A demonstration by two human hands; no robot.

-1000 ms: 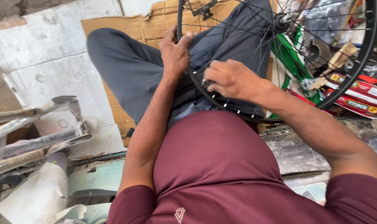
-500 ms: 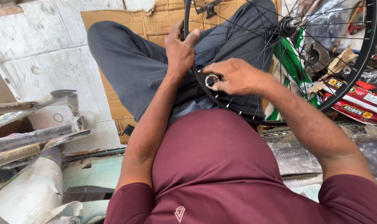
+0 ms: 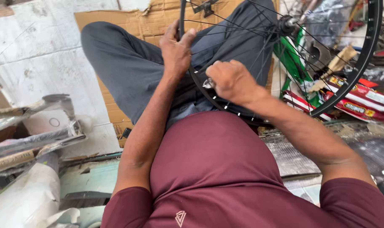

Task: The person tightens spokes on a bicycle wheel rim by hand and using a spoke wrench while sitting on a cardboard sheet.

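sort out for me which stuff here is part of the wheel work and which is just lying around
In use:
bicycle wheel, propped on the lap
left hand, gripping the rim
right hand, closed on a small metal tool at the rim

Lying about:
cardboard under the legs
green frame
red packets
wrapped metal parts

Our left hand [image 3: 176,48] slid further up the wheel rim [image 3: 369,50]. Right hand [image 3: 231,80] moved a bit inward w/ the small metal tool [image 3: 208,83].
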